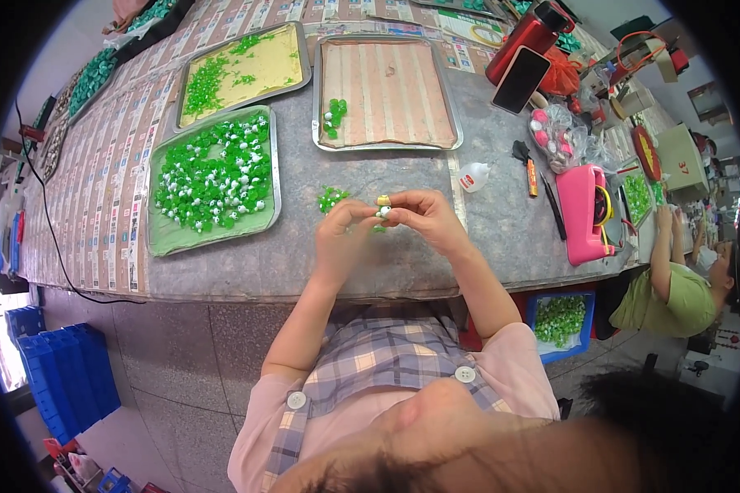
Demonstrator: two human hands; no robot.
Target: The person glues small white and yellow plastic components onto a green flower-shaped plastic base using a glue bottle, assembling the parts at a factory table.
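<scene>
Now both hands, left hand [343,232] and right hand [423,218], pinch one small white bead [384,212] above the grey surface [370,263], near its front edge, trays beyond.

I see bare grey cloth all around the small glue bottle [473,176]. Left of it, metal trays [275,177] block my path; right, a pink box [585,212].

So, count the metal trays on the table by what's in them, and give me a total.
Trays with many green-and-white pieces: 1
Trays with a yellow liner and scattered green pieces: 1
Trays with a striped liner and a few green pieces: 1
Total: 3
</scene>
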